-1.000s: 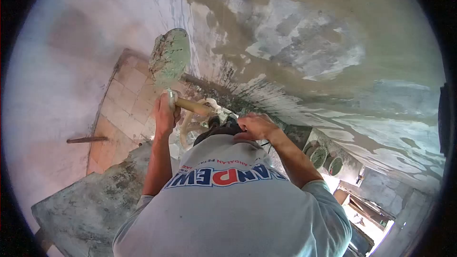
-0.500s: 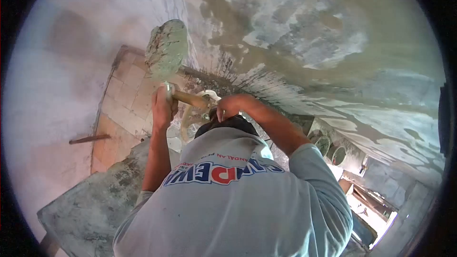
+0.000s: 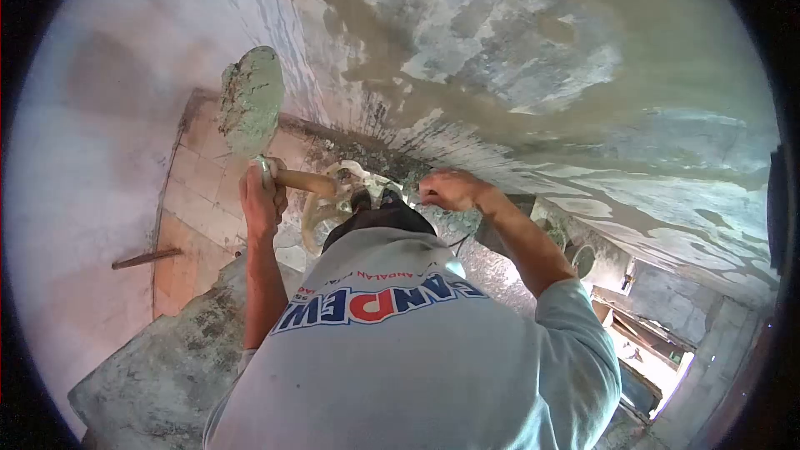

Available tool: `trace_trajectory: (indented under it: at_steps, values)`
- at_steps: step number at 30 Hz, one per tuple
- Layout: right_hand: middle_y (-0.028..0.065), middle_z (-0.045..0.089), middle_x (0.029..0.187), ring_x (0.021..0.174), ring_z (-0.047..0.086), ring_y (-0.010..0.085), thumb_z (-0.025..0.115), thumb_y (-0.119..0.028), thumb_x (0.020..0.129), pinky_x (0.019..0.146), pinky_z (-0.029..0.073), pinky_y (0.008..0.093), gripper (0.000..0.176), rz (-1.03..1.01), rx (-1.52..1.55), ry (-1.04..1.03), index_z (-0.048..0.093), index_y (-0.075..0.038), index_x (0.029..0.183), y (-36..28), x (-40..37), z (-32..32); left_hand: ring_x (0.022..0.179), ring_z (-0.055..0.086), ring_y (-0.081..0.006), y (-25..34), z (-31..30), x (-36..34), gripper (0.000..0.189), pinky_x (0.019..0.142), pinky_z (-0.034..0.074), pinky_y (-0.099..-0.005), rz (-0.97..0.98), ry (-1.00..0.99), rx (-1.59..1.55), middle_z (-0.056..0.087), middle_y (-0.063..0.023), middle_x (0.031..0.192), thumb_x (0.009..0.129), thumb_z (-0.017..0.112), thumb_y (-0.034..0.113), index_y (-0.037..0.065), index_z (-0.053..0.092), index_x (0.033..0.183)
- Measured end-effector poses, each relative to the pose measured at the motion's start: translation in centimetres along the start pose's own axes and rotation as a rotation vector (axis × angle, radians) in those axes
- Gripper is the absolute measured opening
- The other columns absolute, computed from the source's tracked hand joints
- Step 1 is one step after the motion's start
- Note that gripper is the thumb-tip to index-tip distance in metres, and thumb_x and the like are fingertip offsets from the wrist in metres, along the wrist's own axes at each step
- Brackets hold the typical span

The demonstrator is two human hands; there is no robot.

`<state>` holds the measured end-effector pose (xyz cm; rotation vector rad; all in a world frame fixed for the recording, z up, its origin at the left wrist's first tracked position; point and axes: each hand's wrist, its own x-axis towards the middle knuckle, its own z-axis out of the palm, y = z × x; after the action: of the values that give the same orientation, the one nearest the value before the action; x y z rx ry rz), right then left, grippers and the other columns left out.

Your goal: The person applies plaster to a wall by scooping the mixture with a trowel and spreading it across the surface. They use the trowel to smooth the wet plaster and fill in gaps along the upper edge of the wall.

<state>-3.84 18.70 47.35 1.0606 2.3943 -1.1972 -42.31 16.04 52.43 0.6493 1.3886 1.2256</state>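
My left hand [image 3: 262, 198] is closed around the neck of a trowel [image 3: 307, 182], where the metal shank meets the blade. Its wooden handle points to the right, and the blade extends away from me. Wet grey mortar [image 3: 252, 104] coats the blade in a thick, rough layer. To the right, my right hand [image 3: 452, 190] is raised in front of the wall, apart from the trowel. Its fingers are curled in, and nothing shows in them.
A patchy, partly plastered wall [image 3: 517, 50] rises on the right. Tiles [image 3: 196, 200] cover the floor at left, near a stick [image 3: 146, 258]. A grey slab [image 3: 167, 367] lies at lower left. A pale hose [image 3: 310, 229] curls near my feet.
The trowel and my left hand have shifted left and slightly down. My right hand has moved right, away from the handle end and my body.
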Motion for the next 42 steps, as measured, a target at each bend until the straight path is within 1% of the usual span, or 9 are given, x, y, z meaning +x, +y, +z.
trace_trajectory:
  at_steps: [15, 16, 19, 20, 23, 26, 33, 38, 42]
  values:
    - [0.014, 0.076, 0.084, 0.081, 0.073, 0.0325, 0.08, -0.032, 0.074, 0.069, 0.054, 0.046, 0.025, 0.294, 0.088, -0.195, 0.08, -0.009, 0.082, 2.0, -7.6, 6.9, 0.04, 0.034, -0.0068, 0.4, 2.0, 0.7, 0.04, 0.036, 0.025, -0.0243, -0.001, -0.053, 0.13, 0.04, 0.0029, 0.053, 0.104, 0.046, 0.044, 0.011, 0.056, 0.085]
    - [0.0149, 0.076, 0.083, 0.082, 0.073, 0.0339, 0.082, -0.041, 0.075, 0.071, 0.055, 0.0463, 0.032, 0.389, 0.0, -0.425, 0.079, -0.01, 0.084, 1.4, -6.5, 6.1, 0.04, 0.034, -0.0067, 0.3, 2.0, 0.7, 0.04, 0.036, 0.024, -0.0243, 0.007, -0.077, 0.146, 0.041, 0.0028, 0.053, 0.104, 0.046, 0.044, 0.011, 0.056, 0.085]
    - [0.0132, 0.072, 0.081, 0.082, 0.07, 0.0344, 0.076, -0.046, 0.083, 0.074, 0.054, 0.0458, 0.04, 0.233, 0.054, -0.152, 0.074, -0.008, 0.074, 1.0, -4.1, 4.3, 0.04, 0.034, -0.0064, 0.4, 2.3, 0.7, 0.041, 0.035, 0.023, -0.0243, -0.011, -0.07, 0.122, 0.041, 0.0028, 0.054, 0.105, 0.045, 0.045, 0.01, 0.057, 0.085]
    - [0.0138, 0.072, 0.086, 0.088, 0.07, 0.0354, 0.073, -0.055, 0.087, 0.078, 0.053, 0.0463, 0.046, 0.307, 0.187, 0.048, 0.074, -0.008, 0.087, 0.1, -3.4, 3.4, 0.039, 0.034, -0.0064, 0.5, 2.4, 0.6, 0.042, 0.035, 0.023, -0.0243, -0.017, -0.068, 0.115, 0.041, 0.003, 0.054, 0.105, 0.045, 0.045, 0.01, 0.057, 0.085]
    - [0.0131, 0.072, 0.096, 0.094, 0.069, 0.0351, 0.068, -0.059, 0.091, 0.079, 0.053, 0.0454, 0.051, 0.234, 0.033, -0.041, 0.071, -0.008, 0.098, -2.6, 0.3, 0.9, 0.039, 0.034, -0.0065, -0.1, 1.7, 0.8, 0.043, 0.035, 0.024, -0.0241, -0.023, -0.127, 0.106, 0.041, 0.0034, 0.054, 0.106, 0.044, 0.045, 0.009, 0.059, 0.087]
    - [0.0126, 0.071, 0.101, 0.098, 0.068, 0.0349, 0.063, -0.059, 0.095, 0.081, 0.053, 0.0454, 0.051, 0.009, 0.151, -0.223, 0.07, -0.01, 0.101, -0.1, 2.8, 2.1, 0.039, 0.034, -0.0063, 0.2, 1.5, 0.5, 0.043, 0.036, 0.025, -0.0239, -0.011, -0.114, 0.118, 0.042, 0.0034, 0.054, 0.106, 0.044, 0.045, 0.009, 0.059, 0.087]
    - [0.0169, 0.069, 0.098, 0.089, 0.068, 0.0345, 0.055, -0.06, 0.101, 0.08, 0.053, 0.0467, 0.052, 0.129, 0.183, 0.077, 0.065, -0.009, 0.107, -2.5, 2.0, 3.1, 0.039, 0.037, -0.0095, 0.4, 1.0, -0.3, 0.042, 0.036, 0.026, -0.0278, -0.016, -0.069, 0.069, 0.046, 0.0001, 0.055, 0.104, 0.048, 0.046, 0.009, 0.058, 0.087]
    - [0.0142, 0.065, 0.092, 0.081, 0.067, 0.0247, 0.052, -0.049, 0.106, 0.073, 0.053, 0.0436, 0.045, 0.117, 0.495, -0.102, 0.063, -0.005, 0.104, 0.2, 1.7, 4.4, 0.039, 0.036, -0.0092, 0.1, 0.6, -0.5, 0.046, 0.036, 0.026, -0.0273, 0.007, -0.043, 0.074, 0.046, 0.0001, 0.055, 0.105, 0.046, 0.048, 0.007, 0.061, 0.092]
    - [0.0174, 0.065, 0.094, 0.09, 0.066, 0.0341, 0.049, -0.043, 0.108, 0.081, 0.054, 0.0449, 0.042, 0.064, 0.36, -0.123, 0.062, -0.004, 0.103, 1.0, 2.1, 6.6, 0.04, 0.037, -0.0087, 0.3, 0.3, -0.6, 0.048, 0.036, 0.027, -0.0265, -0.011, -0.049, 0.11, 0.046, 0.0, 0.056, 0.105, 0.046, 0.05, 0.006, 0.062, 0.094]
